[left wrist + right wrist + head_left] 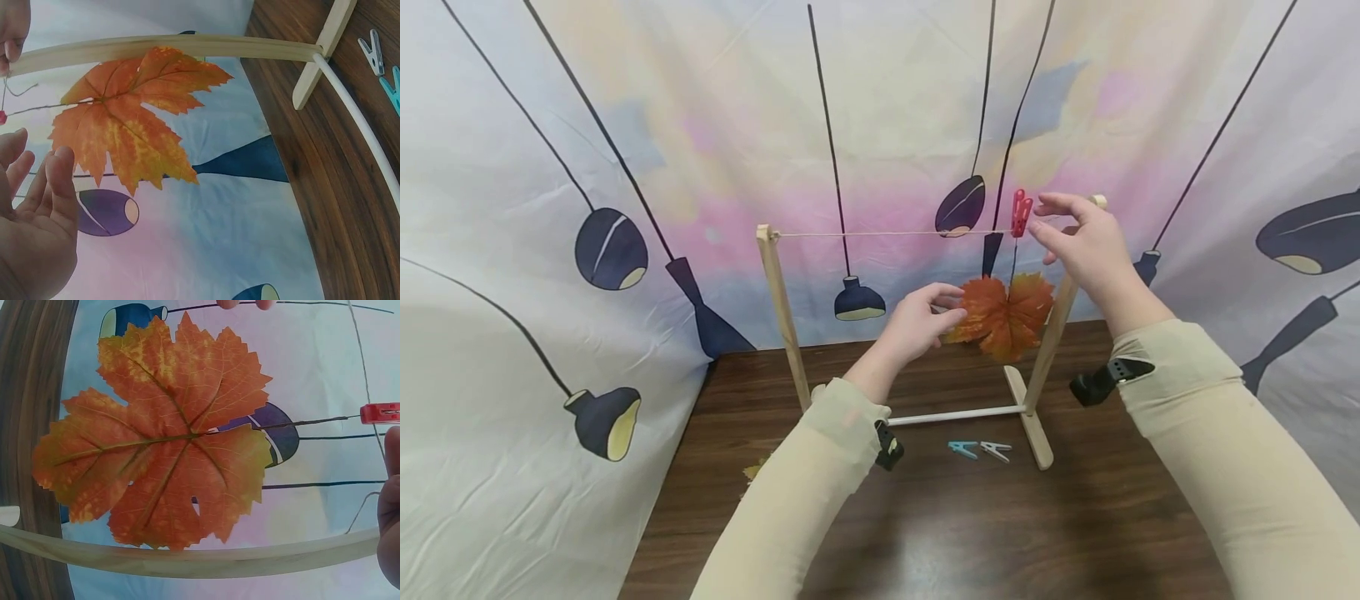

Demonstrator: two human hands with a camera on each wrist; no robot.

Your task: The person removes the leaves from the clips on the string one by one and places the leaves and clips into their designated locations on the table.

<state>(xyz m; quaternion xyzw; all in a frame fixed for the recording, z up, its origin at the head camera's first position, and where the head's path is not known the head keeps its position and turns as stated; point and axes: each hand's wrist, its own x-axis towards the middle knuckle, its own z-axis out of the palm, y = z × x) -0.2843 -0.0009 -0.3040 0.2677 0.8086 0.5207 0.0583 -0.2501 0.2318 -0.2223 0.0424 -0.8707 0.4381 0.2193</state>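
Note:
An orange leaf (pixel 1006 315) hangs by its stem from a red clothespin (pixel 1021 213) clipped on the string (pixel 895 234) of a wooden frame. My right hand (pixel 1086 246) is just right of the clothespin, fingers relaxed, holding nothing visible. At the leaf's left edge is my left hand (pixel 917 321), fingers loosely extended; the left wrist view shows that hand (pixel 44 231) beside the leaf (pixel 134 119) without gripping it. In the right wrist view the leaf (pixel 169 440) faces the camera, its stem reaching the red clothespin (pixel 380 413).
A blue clothespin (pixel 962 449) and a white one (pixel 996 451) lie on the dark wooden table (pixel 940 533). The frame's posts (pixel 784 312) and white lower bar (pixel 958 416) stand behind them. Another leaf (pixel 752 471) is partly hidden by my left sleeve.

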